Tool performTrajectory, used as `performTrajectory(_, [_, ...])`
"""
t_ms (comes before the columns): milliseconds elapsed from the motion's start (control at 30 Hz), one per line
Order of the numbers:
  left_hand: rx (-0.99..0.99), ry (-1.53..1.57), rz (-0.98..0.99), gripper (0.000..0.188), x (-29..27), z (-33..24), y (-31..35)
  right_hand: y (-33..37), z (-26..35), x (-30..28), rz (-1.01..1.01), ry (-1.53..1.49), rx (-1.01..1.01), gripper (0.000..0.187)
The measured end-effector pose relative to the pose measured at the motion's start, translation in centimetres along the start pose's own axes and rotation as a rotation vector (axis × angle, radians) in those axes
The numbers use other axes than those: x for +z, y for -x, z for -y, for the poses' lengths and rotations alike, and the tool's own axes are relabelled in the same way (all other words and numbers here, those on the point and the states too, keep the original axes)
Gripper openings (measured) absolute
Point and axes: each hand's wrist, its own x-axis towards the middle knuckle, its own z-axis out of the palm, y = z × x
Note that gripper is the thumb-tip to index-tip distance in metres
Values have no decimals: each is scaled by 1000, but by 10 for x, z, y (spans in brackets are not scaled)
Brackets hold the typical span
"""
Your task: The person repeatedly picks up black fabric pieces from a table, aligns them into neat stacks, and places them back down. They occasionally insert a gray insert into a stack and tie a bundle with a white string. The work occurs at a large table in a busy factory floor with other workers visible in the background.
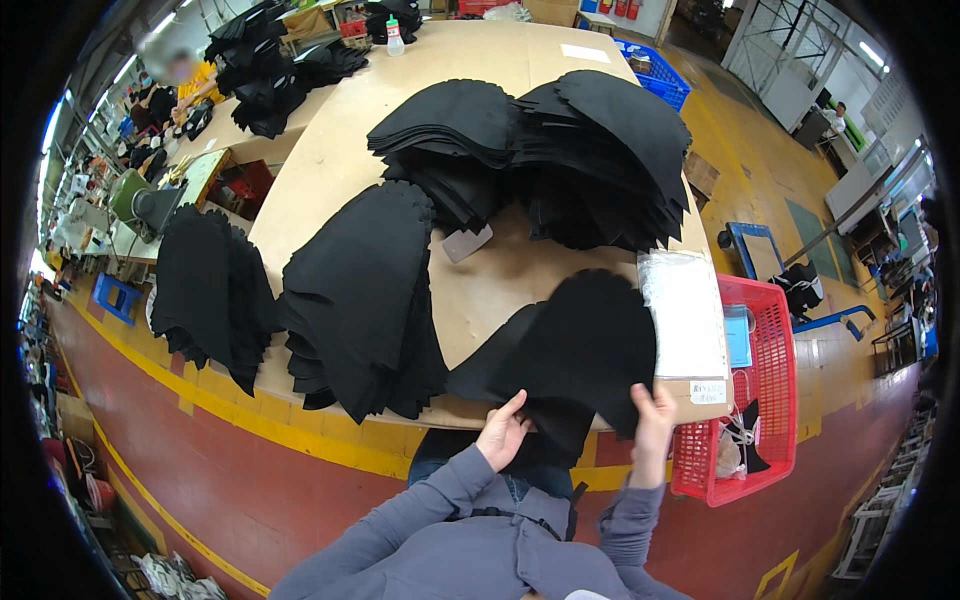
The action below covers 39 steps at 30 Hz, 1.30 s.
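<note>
A black cut fabric panel (600, 330) with a rounded far end lies at the table's near edge, its lower part hanging over the edge in front of me. My left hand (505, 430) pinches its near left edge, thumb on top. At its right side my right hand (652, 415) grips the border between thumb and fingers, slightly blurred. To the left are a fanned stack of black panels (360, 290) and a smaller stack (208, 290). Two more piles, a left one (445, 125) and a larger right one (610, 150), lie farther back.
White sheets in a clear sleeve (685, 315) lie on the tan table (330, 165) to the right. Beside it stands a red plastic basket (770, 400); a blue crate (665, 85) is farther back. A bottle (395, 40) stands at the far left. Another person (195, 85) is there too.
</note>
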Motion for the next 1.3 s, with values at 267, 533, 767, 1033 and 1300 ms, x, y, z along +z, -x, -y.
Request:
performTrajectory(267, [2, 18, -8, 32, 10, -4, 1, -31, -2, -77, -456, 977, -304, 78])
performTrajectory(533, [23, 232, 242, 54, 19, -12, 30, 37, -32, 11, 196, -86, 54, 100])
performTrajectory(767, [544, -451, 425, 51, 70, -19, 17, 31, -42, 9, 187, -348, -208, 48])
performTrajectory(1033, [81, 6, 294, 34, 76, 0, 53, 6, -19, 1, -60, -194, -166, 72])
performTrajectory(1300, [-253, -422, 173, 37, -1, -42, 86, -78, -70, 6, 281, 354, -52, 60])
